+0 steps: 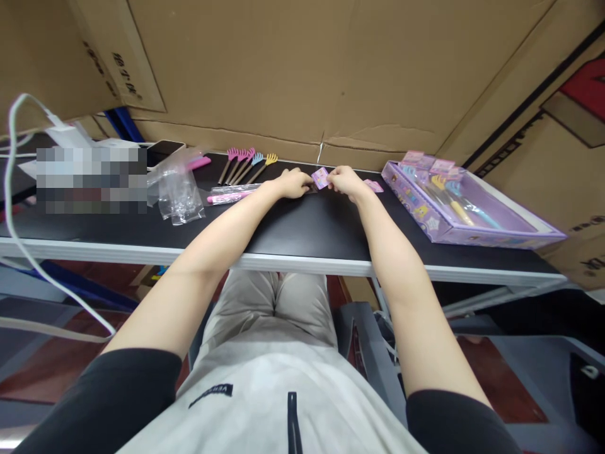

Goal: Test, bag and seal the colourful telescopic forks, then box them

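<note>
A small purple-and-pink printed card (320,178) is pinched at its right edge by the fingers of my right hand (346,181). Just left of the card, my left hand (297,183) is closed over the end of a clear plastic sleeve (227,189), partly hidden behind my forearm. Inside that sleeve lies a pink stick (229,197). Another pink card (374,185) rests on the black table, beyond my right wrist. Several hand-shaped back scratchers (243,165) with pink, blue and yellow claws lie behind my left forearm.
At right stands a purple display box (439,234) holding bagged back scratchers and cards. Empty clear bags (182,198), a phone (165,153) and a white charging cable (10,183) are at left. Cardboard (302,69) walls off the back of the table (312,227).
</note>
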A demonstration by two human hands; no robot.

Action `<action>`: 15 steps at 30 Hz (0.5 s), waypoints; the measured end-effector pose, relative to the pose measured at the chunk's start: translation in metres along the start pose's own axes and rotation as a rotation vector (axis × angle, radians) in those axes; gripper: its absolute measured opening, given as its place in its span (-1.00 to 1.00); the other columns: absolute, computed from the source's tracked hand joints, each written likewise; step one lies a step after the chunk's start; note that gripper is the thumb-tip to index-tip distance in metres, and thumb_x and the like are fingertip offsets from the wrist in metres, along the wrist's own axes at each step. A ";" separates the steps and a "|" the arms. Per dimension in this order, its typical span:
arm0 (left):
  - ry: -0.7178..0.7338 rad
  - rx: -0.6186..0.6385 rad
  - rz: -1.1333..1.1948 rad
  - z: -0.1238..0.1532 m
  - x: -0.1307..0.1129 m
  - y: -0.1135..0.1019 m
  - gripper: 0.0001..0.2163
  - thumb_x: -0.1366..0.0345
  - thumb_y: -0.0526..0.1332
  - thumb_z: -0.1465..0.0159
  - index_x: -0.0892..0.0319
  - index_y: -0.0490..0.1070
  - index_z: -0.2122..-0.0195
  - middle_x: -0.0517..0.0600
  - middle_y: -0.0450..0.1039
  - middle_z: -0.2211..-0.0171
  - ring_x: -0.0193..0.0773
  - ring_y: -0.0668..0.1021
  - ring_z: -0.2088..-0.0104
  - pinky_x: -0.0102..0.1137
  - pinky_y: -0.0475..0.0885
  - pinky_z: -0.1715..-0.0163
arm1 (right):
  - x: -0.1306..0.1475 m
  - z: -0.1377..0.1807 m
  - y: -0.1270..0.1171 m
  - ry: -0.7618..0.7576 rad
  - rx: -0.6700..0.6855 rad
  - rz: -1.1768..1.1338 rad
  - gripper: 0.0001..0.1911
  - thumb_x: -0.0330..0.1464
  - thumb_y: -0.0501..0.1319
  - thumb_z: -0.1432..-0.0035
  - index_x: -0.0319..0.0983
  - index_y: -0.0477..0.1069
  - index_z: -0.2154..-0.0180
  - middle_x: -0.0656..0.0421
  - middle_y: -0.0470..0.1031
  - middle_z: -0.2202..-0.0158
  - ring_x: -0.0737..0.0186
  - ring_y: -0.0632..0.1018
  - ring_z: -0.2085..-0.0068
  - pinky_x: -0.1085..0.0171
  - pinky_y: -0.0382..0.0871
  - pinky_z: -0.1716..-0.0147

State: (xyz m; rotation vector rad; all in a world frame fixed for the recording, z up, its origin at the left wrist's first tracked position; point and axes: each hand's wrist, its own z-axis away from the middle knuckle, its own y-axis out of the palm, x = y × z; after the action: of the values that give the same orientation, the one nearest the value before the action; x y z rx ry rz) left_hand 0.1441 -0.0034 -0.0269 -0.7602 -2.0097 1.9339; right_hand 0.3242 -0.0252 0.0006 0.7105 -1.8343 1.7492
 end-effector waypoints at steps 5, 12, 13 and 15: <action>-0.042 -0.058 0.191 0.001 0.004 0.007 -0.48 0.37 0.20 -0.42 0.12 0.35 -0.41 0.18 0.55 -0.37 0.07 0.51 -0.42 0.16 0.24 -0.47 | 0.003 0.000 0.002 0.019 -0.017 -0.109 -0.65 -0.64 0.14 -0.34 -0.19 0.28 0.46 0.23 0.36 0.55 0.37 0.27 0.52 0.38 0.08 0.50; 0.028 -0.097 0.265 -0.005 0.010 0.016 -0.65 0.37 0.30 -0.24 0.12 0.50 -0.07 0.14 0.68 -0.18 0.08 0.62 -0.27 0.04 0.38 -0.40 | 0.004 0.001 0.002 0.087 0.000 -0.124 -0.65 -0.61 0.17 -0.34 -0.17 0.25 0.46 0.24 0.25 0.59 0.36 0.23 0.54 0.36 0.01 0.54; 0.034 -0.117 0.281 -0.005 0.012 0.017 -0.65 0.37 0.33 -0.22 0.13 0.51 -0.05 0.15 0.69 -0.15 0.07 0.64 -0.24 -0.02 0.42 -0.37 | 0.002 0.000 0.002 0.104 -0.005 -0.121 -0.65 -0.61 0.20 -0.32 -0.17 0.23 0.46 0.25 0.23 0.61 0.36 0.21 0.55 0.35 -0.01 0.55; 0.055 -0.145 0.314 -0.006 0.016 0.020 -0.64 0.35 0.36 -0.19 0.15 0.51 -0.03 0.16 0.69 -0.11 0.04 0.66 -0.17 -0.13 0.49 -0.30 | -0.002 -0.003 0.003 0.125 0.023 -0.146 -0.64 -0.61 0.25 -0.29 -0.15 0.20 0.44 0.28 0.19 0.62 0.37 0.18 0.56 0.35 -0.05 0.57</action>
State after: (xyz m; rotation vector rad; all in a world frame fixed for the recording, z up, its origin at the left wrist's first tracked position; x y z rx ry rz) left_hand 0.1378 0.0098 -0.0484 -1.2158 -2.1197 1.9118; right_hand 0.3238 -0.0217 -0.0031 0.7087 -1.6397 1.6831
